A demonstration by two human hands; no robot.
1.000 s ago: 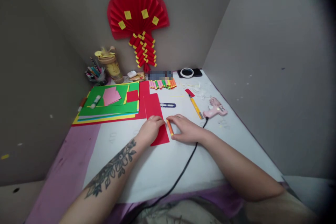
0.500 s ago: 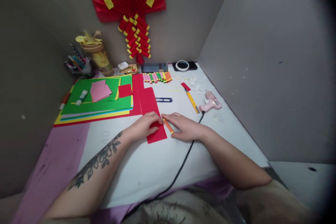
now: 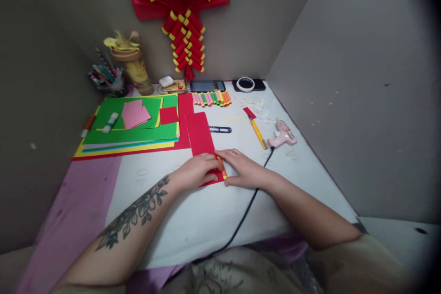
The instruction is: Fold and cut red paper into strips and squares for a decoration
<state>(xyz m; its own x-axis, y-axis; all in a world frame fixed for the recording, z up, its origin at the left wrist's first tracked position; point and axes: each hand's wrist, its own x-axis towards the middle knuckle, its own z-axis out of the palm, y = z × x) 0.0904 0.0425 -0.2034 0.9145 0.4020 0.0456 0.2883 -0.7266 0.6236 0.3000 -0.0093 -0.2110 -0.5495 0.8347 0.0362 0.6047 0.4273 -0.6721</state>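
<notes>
A strip of red paper (image 3: 200, 133) lies lengthwise on the table. At its near right edge rests a small orange paper roll (image 3: 220, 161) with yellow ends. My left hand (image 3: 197, 169) lies across the strip, fingers curled, its fingertips against the roll's left side. From the right, my right hand (image 3: 246, 170) holds the roll, forefinger at the far end and thumb by the near end. Part of the roll is hidden behind the left fingers.
Coloured paper sheets (image 3: 138, 136) with a glue stick (image 3: 110, 122) lie left. Behind are finished small rolls (image 3: 212, 98) and a dark blue-handled tool (image 3: 222, 129). A yellow cutter (image 3: 257, 132) and pink glue gun (image 3: 283, 134) lie right; its black cable (image 3: 246, 211) crosses the table.
My left hand has moved right along the strip, and its fingertips now reach the orange roll. The roll now lies along the strip's right edge. The view has shifted slightly.
</notes>
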